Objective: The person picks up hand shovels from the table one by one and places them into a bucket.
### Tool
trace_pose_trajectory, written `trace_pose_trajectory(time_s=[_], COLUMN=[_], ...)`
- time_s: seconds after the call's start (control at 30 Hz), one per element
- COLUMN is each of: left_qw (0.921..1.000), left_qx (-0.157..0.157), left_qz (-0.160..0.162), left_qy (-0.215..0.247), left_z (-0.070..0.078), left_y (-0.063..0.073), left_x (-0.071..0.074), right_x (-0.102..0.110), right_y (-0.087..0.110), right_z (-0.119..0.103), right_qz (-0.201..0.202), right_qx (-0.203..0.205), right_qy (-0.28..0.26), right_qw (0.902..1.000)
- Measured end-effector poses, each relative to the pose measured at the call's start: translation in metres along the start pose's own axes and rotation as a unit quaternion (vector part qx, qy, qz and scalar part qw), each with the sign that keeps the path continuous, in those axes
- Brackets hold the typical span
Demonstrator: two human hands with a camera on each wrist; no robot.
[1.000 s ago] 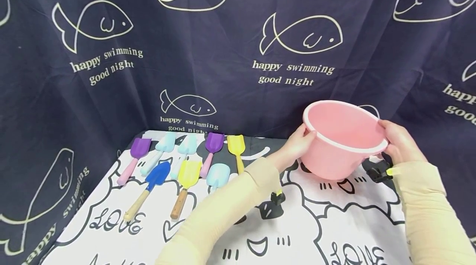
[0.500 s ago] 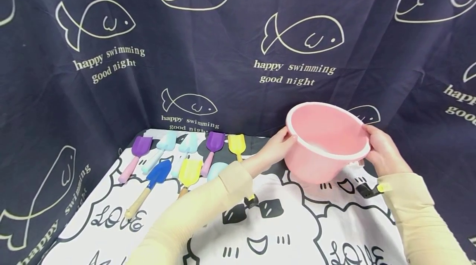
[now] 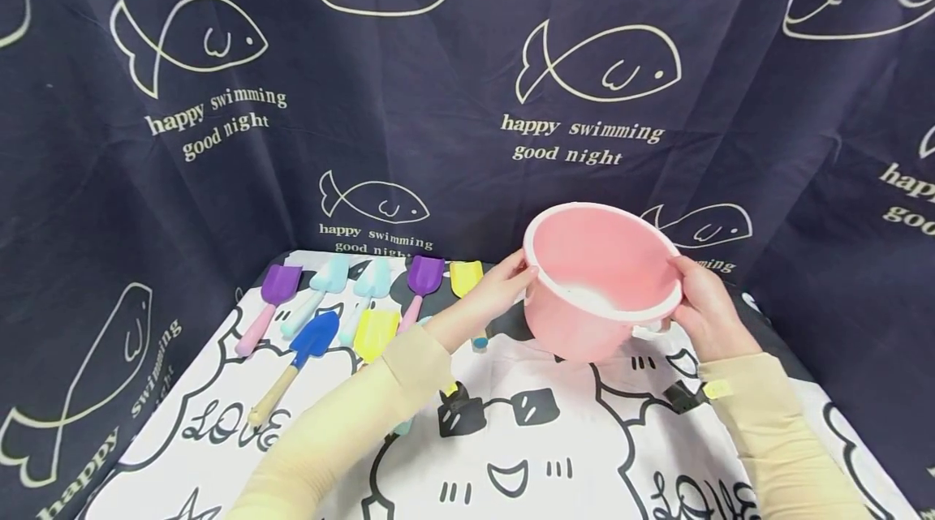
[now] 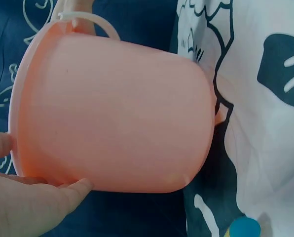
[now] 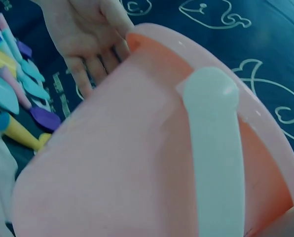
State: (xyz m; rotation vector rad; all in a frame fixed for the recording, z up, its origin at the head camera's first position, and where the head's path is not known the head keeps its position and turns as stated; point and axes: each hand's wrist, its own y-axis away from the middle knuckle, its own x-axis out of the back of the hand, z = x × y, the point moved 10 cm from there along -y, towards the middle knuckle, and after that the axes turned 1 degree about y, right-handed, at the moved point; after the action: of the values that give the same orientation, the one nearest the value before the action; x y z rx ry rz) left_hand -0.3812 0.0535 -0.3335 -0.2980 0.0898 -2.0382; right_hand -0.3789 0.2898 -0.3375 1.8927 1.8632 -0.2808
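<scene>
A pink bucket (image 3: 584, 325) with a pale rim is tilted toward the camera at the back of the table in the head view. My left hand (image 3: 488, 294) grips its left rim, the thumb over the edge and fingers against the outer wall. At the opposite rim, my right hand (image 3: 704, 313) holds on, with its fingertips partly hidden. A white handle (image 5: 216, 153) hangs down the bucket's outside in the right wrist view. Whether the bottom touches the cloth, I cannot tell.
Several toy shovels lie left of the bucket, among them a blue shovel (image 3: 316, 335), a purple shovel (image 3: 281, 285) and a yellow shovel (image 3: 377, 332). My left sleeve (image 3: 351, 414) covers some of them. A dark curtain (image 3: 438, 98) hangs behind the patterned cloth (image 3: 570, 439).
Both hands have carried the bucket leftward, closer to the shovels. My left forearm now covers more of the yellow and light blue shovels.
</scene>
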Motion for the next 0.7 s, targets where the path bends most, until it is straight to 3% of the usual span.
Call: trace_pose_trajectory(time_s=[0.17, 0.33, 0.7], left_qw=[0.9987, 0.9969, 0.9938], left_qx=[0.036, 0.068, 0.100], left_qz=[-0.002, -0.004, -0.004], left_qy=[0.036, 0.039, 0.048], left_z=[-0.010, -0.021, -0.034], left_y=[0.008, 0.013, 0.019], left_x=[0.013, 0.020, 0.026], right_x=[-0.015, -0.024, -0.025], right_y=[-0.003, -0.005, -0.006], right_z=[0.010, 0.017, 0.027], right_qz=[-0.007, -0.023, -0.043], right_qx=[0.004, 0.002, -0.021], right_qy=[-0.001, 0.006, -0.026], right_qw=[1.0000, 0.9997, 0.9985])
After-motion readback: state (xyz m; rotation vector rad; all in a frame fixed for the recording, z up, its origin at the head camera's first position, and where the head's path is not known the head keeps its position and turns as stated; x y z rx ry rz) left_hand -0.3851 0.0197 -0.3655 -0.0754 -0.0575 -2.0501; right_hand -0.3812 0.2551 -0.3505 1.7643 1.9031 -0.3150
